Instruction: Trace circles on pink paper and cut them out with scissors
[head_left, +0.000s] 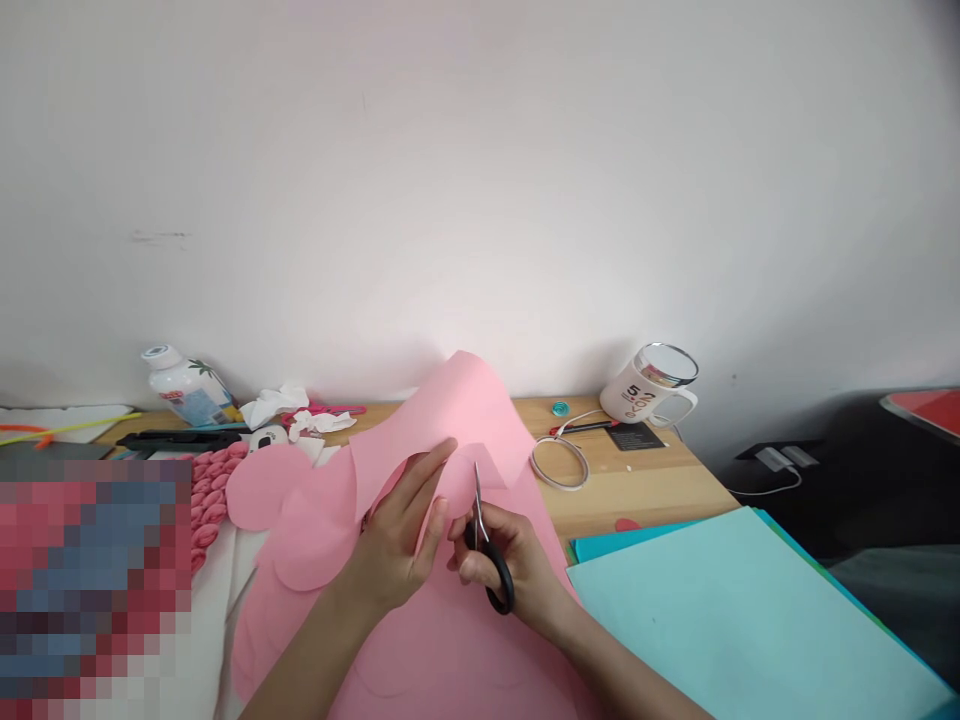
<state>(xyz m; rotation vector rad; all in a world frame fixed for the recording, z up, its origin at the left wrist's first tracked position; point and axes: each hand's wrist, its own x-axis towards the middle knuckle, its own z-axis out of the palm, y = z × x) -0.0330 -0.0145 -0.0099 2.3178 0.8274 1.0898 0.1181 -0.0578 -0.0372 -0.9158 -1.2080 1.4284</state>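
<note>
A large pink paper sheet (465, 410) stands up from the wooden desk in front of me. My left hand (405, 530) pinches its lower part, fingers pressed on the paper. My right hand (510, 565) is closed round the black handles of a pair of scissors (484, 535), whose blades point up into the pink sheet. More pink sheets with curved cut edges (300, 530) lie flat under and to the left of my hands.
A stack of light blue and teal paper (735, 620) lies at the right. At the back stand a white mug (649, 390), a white bottle (184, 385), crumpled tissue (281, 405), a coiled cable (559, 460) and a black tool (176, 438). Pink rolled pieces (210, 490) sit at the left.
</note>
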